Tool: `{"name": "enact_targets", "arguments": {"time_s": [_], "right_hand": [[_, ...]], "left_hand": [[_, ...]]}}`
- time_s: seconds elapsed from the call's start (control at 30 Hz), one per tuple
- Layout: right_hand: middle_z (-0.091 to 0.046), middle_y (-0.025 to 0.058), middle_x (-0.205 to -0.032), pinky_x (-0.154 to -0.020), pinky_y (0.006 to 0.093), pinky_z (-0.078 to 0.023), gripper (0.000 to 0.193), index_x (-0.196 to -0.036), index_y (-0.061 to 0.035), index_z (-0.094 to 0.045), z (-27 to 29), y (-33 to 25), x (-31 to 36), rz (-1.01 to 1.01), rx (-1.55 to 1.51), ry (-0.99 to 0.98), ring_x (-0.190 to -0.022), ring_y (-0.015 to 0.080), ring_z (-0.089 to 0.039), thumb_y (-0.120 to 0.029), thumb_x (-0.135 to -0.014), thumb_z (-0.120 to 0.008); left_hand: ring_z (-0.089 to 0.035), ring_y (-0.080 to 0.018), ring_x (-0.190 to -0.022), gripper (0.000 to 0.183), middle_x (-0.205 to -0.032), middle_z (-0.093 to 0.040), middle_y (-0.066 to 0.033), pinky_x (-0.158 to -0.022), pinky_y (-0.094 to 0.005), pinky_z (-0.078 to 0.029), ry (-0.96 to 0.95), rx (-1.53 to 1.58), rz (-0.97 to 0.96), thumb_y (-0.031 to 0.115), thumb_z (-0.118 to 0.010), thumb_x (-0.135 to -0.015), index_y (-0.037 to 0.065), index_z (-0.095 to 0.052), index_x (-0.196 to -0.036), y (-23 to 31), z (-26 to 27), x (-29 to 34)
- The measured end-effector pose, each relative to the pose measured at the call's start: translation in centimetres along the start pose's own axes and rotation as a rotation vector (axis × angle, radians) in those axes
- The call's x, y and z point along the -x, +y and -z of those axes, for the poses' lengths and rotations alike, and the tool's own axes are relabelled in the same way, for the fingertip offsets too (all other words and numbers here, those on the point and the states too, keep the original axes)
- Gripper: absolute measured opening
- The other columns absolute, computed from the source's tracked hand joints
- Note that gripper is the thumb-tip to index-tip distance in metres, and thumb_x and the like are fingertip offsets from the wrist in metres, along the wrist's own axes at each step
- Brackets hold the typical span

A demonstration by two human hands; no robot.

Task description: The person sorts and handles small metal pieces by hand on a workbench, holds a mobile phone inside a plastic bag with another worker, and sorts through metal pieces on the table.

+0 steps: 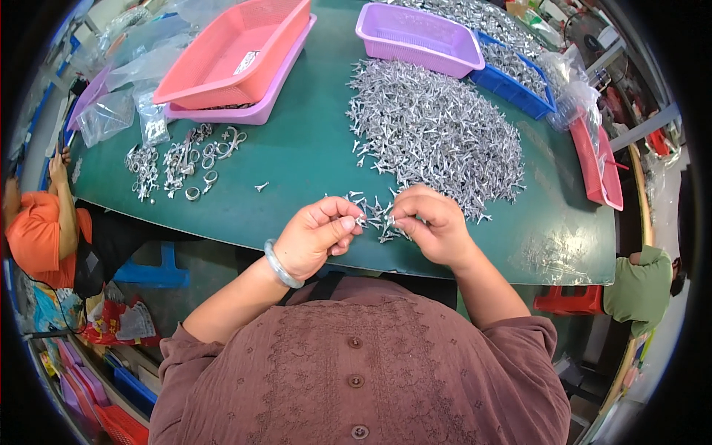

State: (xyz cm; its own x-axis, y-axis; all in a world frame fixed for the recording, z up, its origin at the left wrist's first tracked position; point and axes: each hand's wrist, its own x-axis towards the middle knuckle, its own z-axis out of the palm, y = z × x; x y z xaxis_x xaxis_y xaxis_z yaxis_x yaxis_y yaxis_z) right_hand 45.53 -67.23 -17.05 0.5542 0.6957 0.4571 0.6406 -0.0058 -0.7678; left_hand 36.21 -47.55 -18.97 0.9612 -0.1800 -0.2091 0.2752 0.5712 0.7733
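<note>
My left hand [317,236], with a pale bangle [282,265] at its wrist, pinches a small silvery metal piece [361,221] between thumb and forefinger. A short gap to the right, my right hand [436,226] is closed in a pinch on another small silvery metal piece [390,220], partly hidden by the fingers. Both hands are just above the table's near edge. A few loose forked metal pieces [380,203] lie between and under them. Beyond my right hand spreads a large heap of similar silvery pieces [430,126].
On the green table [297,156] are a purple basket [419,37], a blue tray [512,81] of metal parts and stacked pink baskets [241,59]. Ring-shaped metal parts [182,163] lie at left. A red-pink basket [597,167] is at right. People sit at both sides.
</note>
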Motion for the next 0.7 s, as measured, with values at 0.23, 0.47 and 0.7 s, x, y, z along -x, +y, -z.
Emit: {"name": "enact_targets", "arguments": {"time_s": [0.23, 0.47, 0.7], "right_hand": [[-0.059, 0.0079, -0.08, -0.06, 0.0273, -0.046, 0.014, -0.082, -0.0025, -0.059, -1.3, -0.5, -0.2, 0.064, -0.05, 0.049, -0.072, 0.0194, -0.057, 0.004, -0.071, -0.065], [-0.058, 0.008, -0.079, -0.059, 0.0271, -0.045, 0.013, -0.082, -0.0027, -0.059, -2.4, -1.2, -1.4, 0.086, -0.005, 0.065, -0.07, 0.0194, -0.057, 0.003, -0.072, -0.065], [-0.058, 0.0088, -0.079, -0.059, 0.0261, -0.044, 0.011, -0.081, -0.0008, -0.059, -4.3, -2.1, -2.6, 0.057, 0.006, 0.061, -0.069, 0.0174, -0.055, 0.006, -0.073, -0.061]], "left_hand": [[-0.043, -0.0068, -0.061, 0.009, -0.081, -0.054, -0.0019, -0.052, -0.0187, -0.033, -0.079, 0.074, -0.075, 0.01, -0.054, -0.088, 0.005, -0.056, -0.095, -0.4, -0.9, -0.2], [-0.043, -0.0074, -0.061, 0.009, -0.082, -0.055, -0.0017, -0.052, -0.019, -0.033, -0.093, 0.196, -0.087, 0.009, -0.053, -0.088, 0.006, -0.058, -0.096, -0.4, 0.0, 0.3], [-0.045, -0.0064, -0.062, 0.011, -0.083, -0.058, -0.0015, -0.051, -0.0174, -0.035, -0.101, 0.33, -0.111, 0.009, -0.055, -0.087, 0.007, -0.059, -0.097, -0.3, 1.2, 1.2]]}}
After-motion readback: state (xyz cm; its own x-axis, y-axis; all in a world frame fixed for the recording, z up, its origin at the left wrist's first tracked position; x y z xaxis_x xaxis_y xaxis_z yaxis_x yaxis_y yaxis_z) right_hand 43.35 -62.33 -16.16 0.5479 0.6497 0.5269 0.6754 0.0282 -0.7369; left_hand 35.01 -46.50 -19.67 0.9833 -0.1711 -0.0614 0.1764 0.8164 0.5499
